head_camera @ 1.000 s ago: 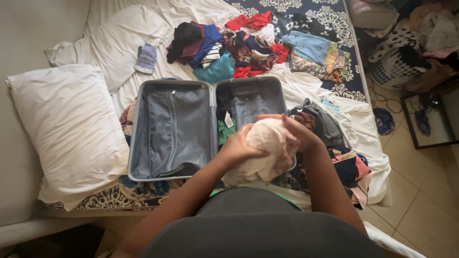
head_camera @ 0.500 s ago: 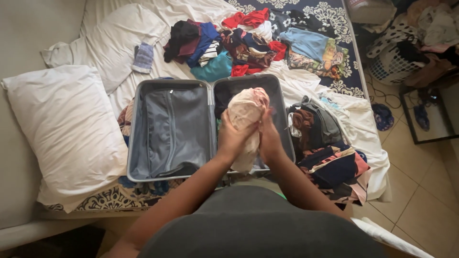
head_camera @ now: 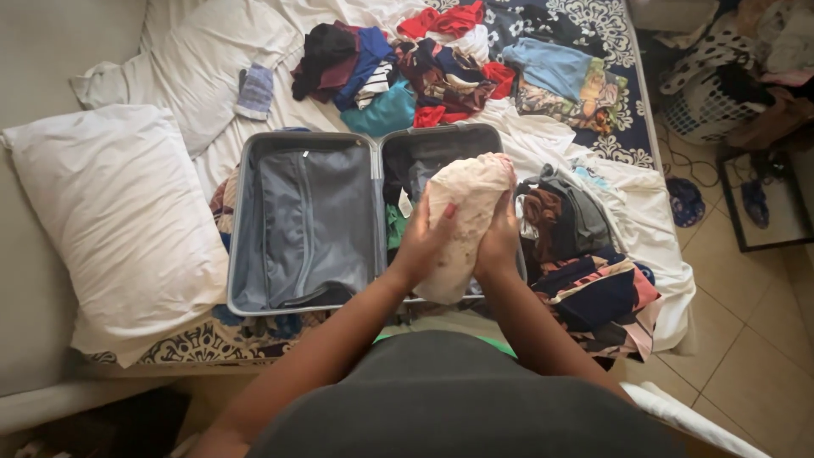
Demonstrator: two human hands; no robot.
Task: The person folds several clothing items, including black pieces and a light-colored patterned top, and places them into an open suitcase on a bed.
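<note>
Nearest me, at six o'clock, I am seeing the person's dark grey top filling the lower edge, with both forearms reaching up toward the centre. The left hand (head_camera: 421,246) is wrapping its grip around the left side of a cream rolled garment (head_camera: 462,222), fingers curled onto the cloth. The right hand (head_camera: 498,239) is pressing against the right side of the same roll, so both grips are closing on it between them. The roll is standing tilted, its upper end leaning toward one o'clock, and it is hovering over the right half of an open grey suitcase (head_camera: 309,225) lying flat on the bed (head_camera: 212,339). Whether the roll's lower end is touching the case I cannot tell.

At three o'clock, just beside the suitcase, a heap of dark and striped clothes (head_camera: 585,263) is lying on a white sheet. At nine o'clock a large white pillow (head_camera: 114,220) is resting near the case. Farther off, at twelve o'clock, a mixed pile of red, blue and teal clothing (head_camera: 441,72) is spreading across the bed. At two o'clock a laundry basket (head_camera: 708,106) is sitting on the tiled floor.
</note>
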